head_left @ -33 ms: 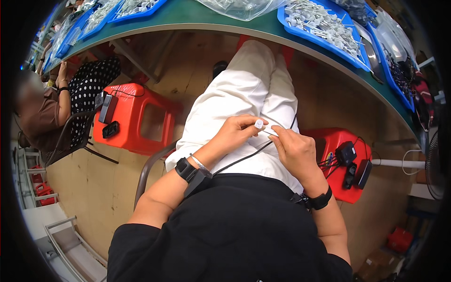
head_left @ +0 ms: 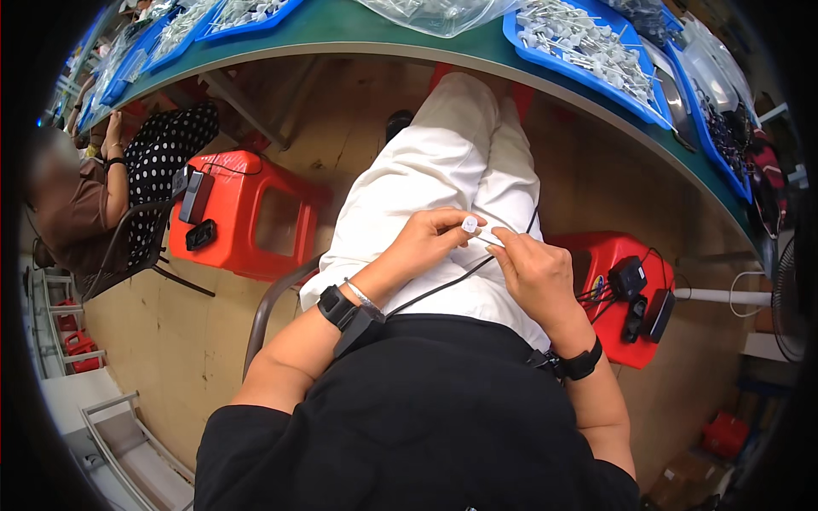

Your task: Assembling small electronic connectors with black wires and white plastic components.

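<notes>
Over my lap, my left hand pinches a small whitish, translucent piece between thumb and fingers. Close to its right, my right hand has thumb and forefinger closed on a thin stem that runs toward the whitish piece. Whether stem and piece are joined cannot be made out. Both hands hover just above white trousers, with a black cable passing beneath them.
Ahead is a green table with a blue tray of many white-headed, thin-stemmed pieces and a clear plastic bag. Red stools stand left and right, carrying black devices. A seated person is at far left.
</notes>
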A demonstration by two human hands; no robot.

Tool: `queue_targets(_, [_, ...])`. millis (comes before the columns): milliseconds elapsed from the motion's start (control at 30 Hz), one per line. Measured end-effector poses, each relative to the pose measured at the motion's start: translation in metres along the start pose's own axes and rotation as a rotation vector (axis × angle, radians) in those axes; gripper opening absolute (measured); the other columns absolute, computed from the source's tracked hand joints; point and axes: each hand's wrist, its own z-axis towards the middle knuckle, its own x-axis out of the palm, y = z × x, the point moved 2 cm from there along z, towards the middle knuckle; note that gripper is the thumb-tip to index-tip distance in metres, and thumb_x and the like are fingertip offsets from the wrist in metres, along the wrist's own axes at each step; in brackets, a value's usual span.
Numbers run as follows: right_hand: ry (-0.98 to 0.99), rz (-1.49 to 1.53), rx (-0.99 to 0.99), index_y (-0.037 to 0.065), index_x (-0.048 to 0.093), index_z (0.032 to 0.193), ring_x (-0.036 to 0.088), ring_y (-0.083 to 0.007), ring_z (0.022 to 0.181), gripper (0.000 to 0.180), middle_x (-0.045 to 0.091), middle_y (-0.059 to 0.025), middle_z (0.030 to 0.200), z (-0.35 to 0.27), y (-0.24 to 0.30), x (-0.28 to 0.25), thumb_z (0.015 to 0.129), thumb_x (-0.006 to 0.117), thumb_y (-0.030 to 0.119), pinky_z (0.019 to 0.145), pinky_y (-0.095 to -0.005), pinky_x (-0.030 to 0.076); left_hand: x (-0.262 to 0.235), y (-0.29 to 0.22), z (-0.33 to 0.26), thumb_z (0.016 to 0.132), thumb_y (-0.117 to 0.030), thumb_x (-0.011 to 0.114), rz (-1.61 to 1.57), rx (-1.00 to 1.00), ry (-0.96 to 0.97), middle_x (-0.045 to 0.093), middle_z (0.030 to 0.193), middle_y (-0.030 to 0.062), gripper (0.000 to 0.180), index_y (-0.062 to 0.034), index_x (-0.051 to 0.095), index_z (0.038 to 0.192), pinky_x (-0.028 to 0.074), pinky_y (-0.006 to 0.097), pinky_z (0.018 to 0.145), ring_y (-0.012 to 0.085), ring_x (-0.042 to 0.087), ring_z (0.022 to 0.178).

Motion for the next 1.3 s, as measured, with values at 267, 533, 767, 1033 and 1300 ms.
queue_targets(267, [0.019, 0.024, 0.001, 0.007, 0.066, 0.102, 0.059, -0.0202, 0.053, 0.021, 0.057, -0.0044, 0.066, 0.0, -0.001, 0.002, 0.086, 0.073, 0.019, 0.047, -0.0336, 0.045, 0.0, 0.005, 0.002, 0.099, -0.017, 0.062, 0.006, -0.024, 0.012, 0.067, 0.093, 0.0019, 0.024, -0.0024, 0.072, 0.115, 0.05, 0.025, 0.076, 0.0084, 0.058, 0.081])
queue_targets(533, [0.007, 0.131, 0.068, 0.006, 0.068, 0.098, 0.065, -0.0238, 0.056, 0.016, 0.066, -0.0078, 0.069, -0.001, -0.004, 0.003, 0.089, 0.07, 0.019, 0.049, -0.0353, 0.048, -0.001, 0.005, 0.004, 0.098, -0.017, 0.065, 0.027, -0.005, -0.008, 0.068, 0.094, 0.0019, 0.023, -0.0019, 0.072, 0.113, 0.051, 0.025, 0.076, 0.0081, 0.058, 0.081])
queue_targets(767, [0.054, 0.175, 0.11, 0.005, 0.067, 0.091, 0.063, -0.0266, 0.052, 0.013, 0.065, -0.0093, 0.065, -0.002, -0.004, 0.003, 0.092, 0.067, 0.018, 0.048, -0.0368, 0.047, -0.004, 0.009, 0.006, 0.097, -0.016, 0.066, 0.137, 0.043, -0.068, 0.069, 0.098, 0.0027, 0.02, -0.0028, 0.074, 0.109, 0.052, 0.024, 0.079, 0.009, 0.062, 0.086])
queue_targets(1033, [0.15, 0.264, 0.24, 0.007, 0.067, 0.083, 0.06, -0.0316, 0.05, 0.02, 0.06, -0.0137, 0.059, -0.004, -0.008, 0.005, 0.094, 0.065, 0.023, 0.047, -0.0401, 0.046, -0.004, 0.01, 0.007, 0.096, -0.014, 0.066, 0.232, 0.099, -0.087, 0.067, 0.095, 0.0035, 0.017, -0.0038, 0.075, 0.107, 0.051, 0.024, 0.078, 0.01, 0.062, 0.086])
queue_targets(1300, [0.31, 0.477, 0.412, 0.001, 0.074, 0.092, 0.05, -0.0185, 0.046, 0.02, 0.053, -0.0131, 0.055, -0.005, -0.016, 0.005, 0.096, 0.062, 0.018, 0.049, -0.0323, 0.041, -0.004, 0.009, 0.006, 0.095, -0.014, 0.068, 0.37, 0.16, -0.064, 0.064, 0.088, 0.0031, 0.016, -0.0049, 0.075, 0.105, 0.047, 0.025, 0.07, 0.0101, 0.057, 0.077])
